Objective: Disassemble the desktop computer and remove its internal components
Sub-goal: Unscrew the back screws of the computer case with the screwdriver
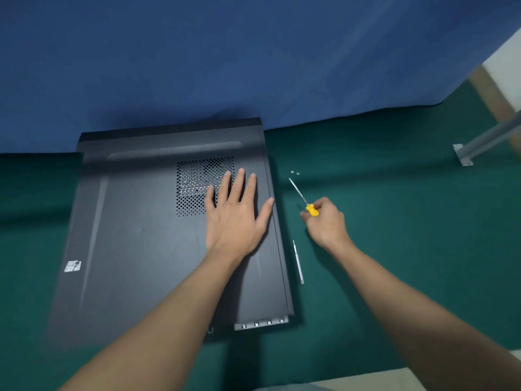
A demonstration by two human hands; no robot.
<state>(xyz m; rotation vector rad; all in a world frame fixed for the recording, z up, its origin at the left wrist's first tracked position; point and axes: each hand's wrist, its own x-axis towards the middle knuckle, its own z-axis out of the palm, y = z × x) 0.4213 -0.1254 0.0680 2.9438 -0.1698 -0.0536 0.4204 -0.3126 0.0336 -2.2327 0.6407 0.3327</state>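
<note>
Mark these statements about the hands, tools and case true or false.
1. The left hand lies flat on the side panel. True.
2. The right hand grips a red-handled screwdriver. False: the screwdriver has a yellow handle.
3. The side panel is off. False: it covers the computer case.
4. Two screws lie on the green surface beyond the screwdriver's tip. True.
5. A slim silver tool lies on the panel. False: it lies on the green surface beside the case.
</note>
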